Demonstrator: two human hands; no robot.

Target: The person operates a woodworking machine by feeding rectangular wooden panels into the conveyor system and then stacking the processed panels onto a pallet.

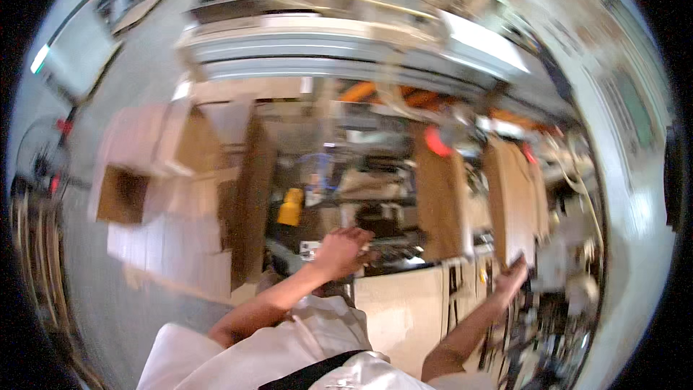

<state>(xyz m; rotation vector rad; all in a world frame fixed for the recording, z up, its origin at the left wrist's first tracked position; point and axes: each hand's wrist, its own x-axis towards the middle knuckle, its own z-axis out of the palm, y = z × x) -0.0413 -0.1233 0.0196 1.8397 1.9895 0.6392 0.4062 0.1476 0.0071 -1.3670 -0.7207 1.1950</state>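
Note:
My left hand (343, 251) reaches in over the middle of a cluttered work area, beside dark metal parts (393, 254). Its fingers look bent, but blur hides whether anything is in them. Further right, my right hand (511, 279) is at the lower end of an upright brown board (510, 198). A small dark shape shows at its fingertips; whether the hand grips it or the board cannot be made out. A second brown panel (438, 202) stands between the two hands. A yellow object (290, 206) lies beyond my left hand.
Cardboard boxes (196, 141) are stacked at the left, next to a tall brown panel (249, 195). A pale wooden surface (399, 307) lies close to my body. Long grey rails (289, 47) cross the far side. Many small tools or parts crowd the lower right.

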